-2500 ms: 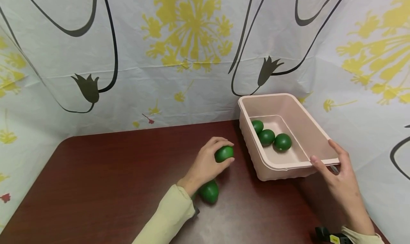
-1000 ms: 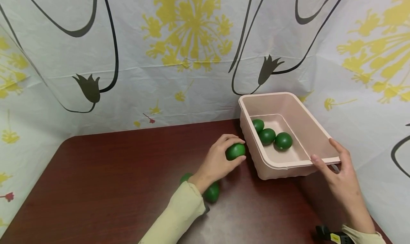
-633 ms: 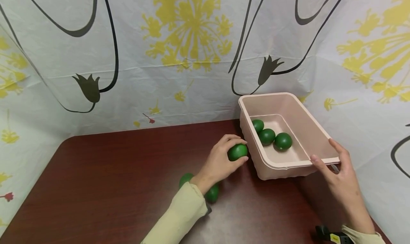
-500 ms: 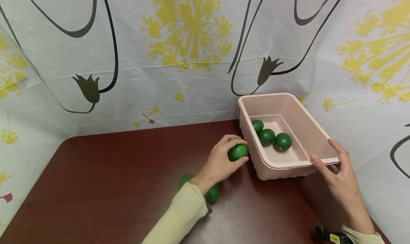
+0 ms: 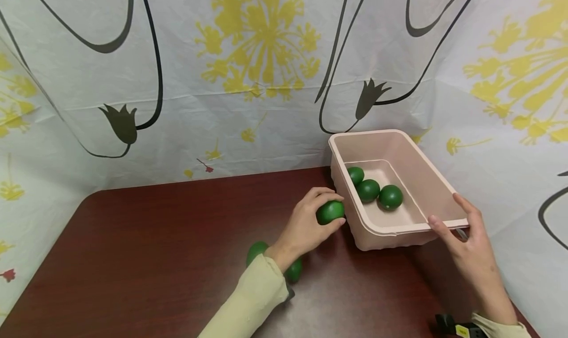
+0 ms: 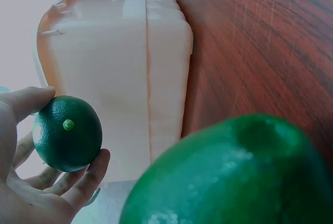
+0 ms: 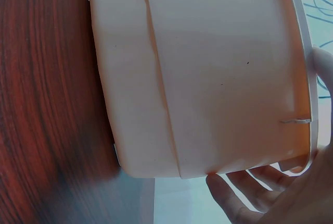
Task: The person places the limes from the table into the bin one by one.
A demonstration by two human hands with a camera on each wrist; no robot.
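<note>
My left hand point(image 5: 303, 229) holds a green lime point(image 5: 330, 212) between thumb and fingers, just left of the pale pink plastic bin point(image 5: 390, 229). In the left wrist view, this lime point(image 6: 67, 135) shows a small light stem nub and overlaps the bin's wall point(image 6: 112, 57). My right hand point(image 5: 475, 254) grips the bin's near right corner, thumb on the rim. The right wrist view shows its fingers point(image 7: 250, 187) under that rim. Inside the bin lie three more limes point(image 5: 368, 191). Under my left wrist, two limes point(image 5: 256, 251) on the table are partly hidden.
The dark red-brown wooden table point(image 5: 155, 249) carries everything. A white sheet with yellow and grey flower prints point(image 5: 262, 47) hangs behind it and along the sides. Large in the left wrist view's foreground is a table lime point(image 6: 234, 177).
Since the earliest frame, my left hand has carried its lime right, up close to the bin, and over the last half second has hardly moved. The right hand keeps its grip on the bin.
</note>
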